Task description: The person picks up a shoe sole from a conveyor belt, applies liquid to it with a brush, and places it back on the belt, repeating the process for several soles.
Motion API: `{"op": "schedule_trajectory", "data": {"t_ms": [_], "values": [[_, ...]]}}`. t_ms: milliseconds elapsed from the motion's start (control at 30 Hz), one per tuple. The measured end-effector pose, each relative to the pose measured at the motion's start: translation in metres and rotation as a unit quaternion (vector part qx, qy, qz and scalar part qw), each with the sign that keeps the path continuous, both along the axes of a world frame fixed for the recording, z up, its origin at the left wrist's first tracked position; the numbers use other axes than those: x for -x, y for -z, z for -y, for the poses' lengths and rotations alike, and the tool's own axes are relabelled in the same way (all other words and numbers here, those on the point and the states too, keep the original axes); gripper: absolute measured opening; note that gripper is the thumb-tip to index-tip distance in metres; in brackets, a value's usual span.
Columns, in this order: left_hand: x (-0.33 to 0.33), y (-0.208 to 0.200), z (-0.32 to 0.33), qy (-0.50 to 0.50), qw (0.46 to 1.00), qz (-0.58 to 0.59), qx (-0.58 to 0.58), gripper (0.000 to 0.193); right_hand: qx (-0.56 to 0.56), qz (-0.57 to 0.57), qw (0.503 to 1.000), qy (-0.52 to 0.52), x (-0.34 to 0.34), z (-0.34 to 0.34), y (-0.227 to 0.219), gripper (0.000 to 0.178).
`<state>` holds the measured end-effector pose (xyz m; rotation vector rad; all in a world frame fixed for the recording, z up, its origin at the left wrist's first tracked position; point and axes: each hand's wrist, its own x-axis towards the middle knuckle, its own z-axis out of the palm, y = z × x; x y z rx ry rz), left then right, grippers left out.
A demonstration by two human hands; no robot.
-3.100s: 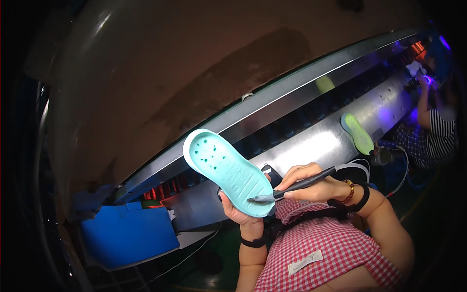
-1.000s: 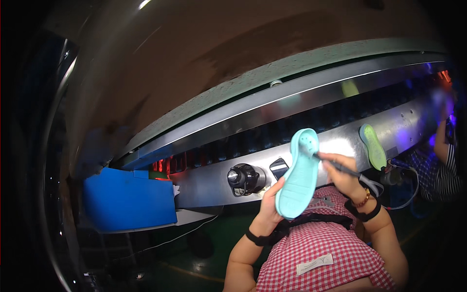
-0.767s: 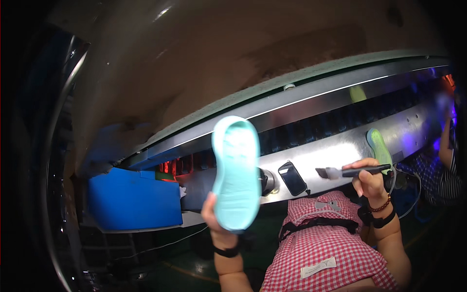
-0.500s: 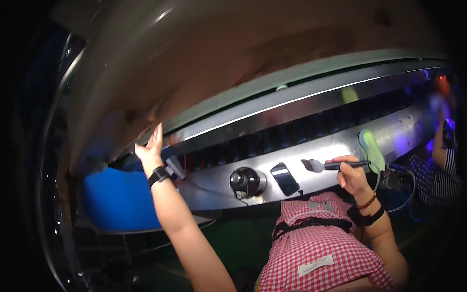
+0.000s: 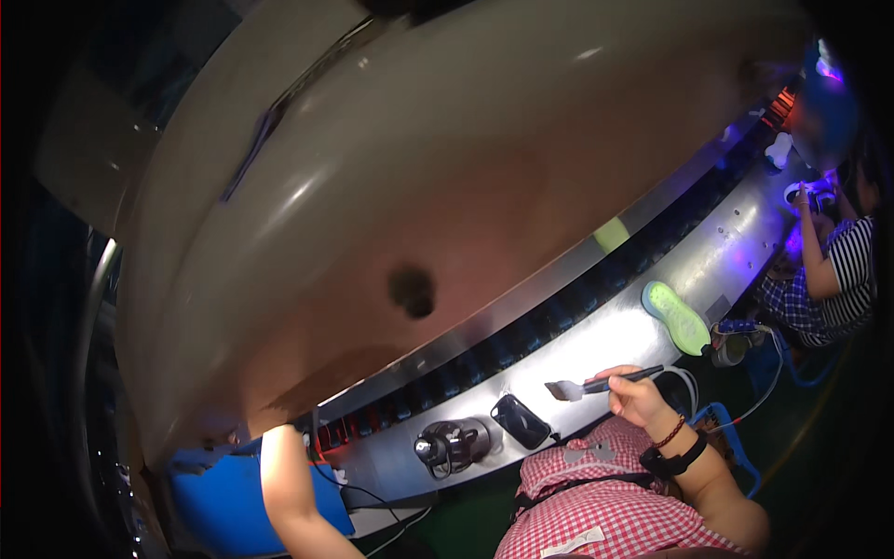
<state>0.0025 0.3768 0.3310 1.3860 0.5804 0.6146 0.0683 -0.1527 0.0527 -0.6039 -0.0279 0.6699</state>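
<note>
My right hand [image 5: 635,397] is closed round the black handle of a flat brush [image 5: 564,390], its bristles pointing left above the metal ledge. My left forearm [image 5: 291,480] reaches up at the lower left. Its hand is hidden behind a large, pale, glossy cover [image 5: 484,186] that fills the upper part of the head view. Left of the brush, a dark phone [image 5: 521,421] lies on the ledge beside a black rounded device [image 5: 451,447]. A green shoe sole [image 5: 677,319] lies farther right on the ledge.
The metal ledge [image 5: 596,359] curves along a dark conveyor [image 5: 531,337]. A blue bin [image 5: 219,503] stands at lower left, with cables [image 5: 382,498] nearby. At far right a person in a striped sleeve [image 5: 852,253] works under violet light near a white shoe part [image 5: 778,150].
The view has shifted, and the pale cover now takes up more of it. My left hand, visible and open before, has gone behind the cover. My right hand still holds the brush.
</note>
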Motion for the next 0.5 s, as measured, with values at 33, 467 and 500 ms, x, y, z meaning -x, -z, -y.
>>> {"op": "schedule_trajectory", "data": {"t_ms": [33, 467, 500], "values": [[-0.014, 0.000, 0.006, 0.011, 1.000, -0.007, -0.020, 0.041, 0.003, 0.000, 1.000, 0.008, 0.001, -0.001, 0.000, 0.021], [-0.207, 0.005, 0.137, 0.153, 0.940, -0.099, -0.287, 0.037, -0.005, -0.094, 0.982, 0.164, -0.001, 0.048, 0.034, 0.019], [-0.218, 0.006, 0.150, 0.161, 0.932, -0.106, -0.307, 0.037, -0.007, -0.094, 0.981, 0.171, -0.003, 0.052, 0.033, 0.019]]}}
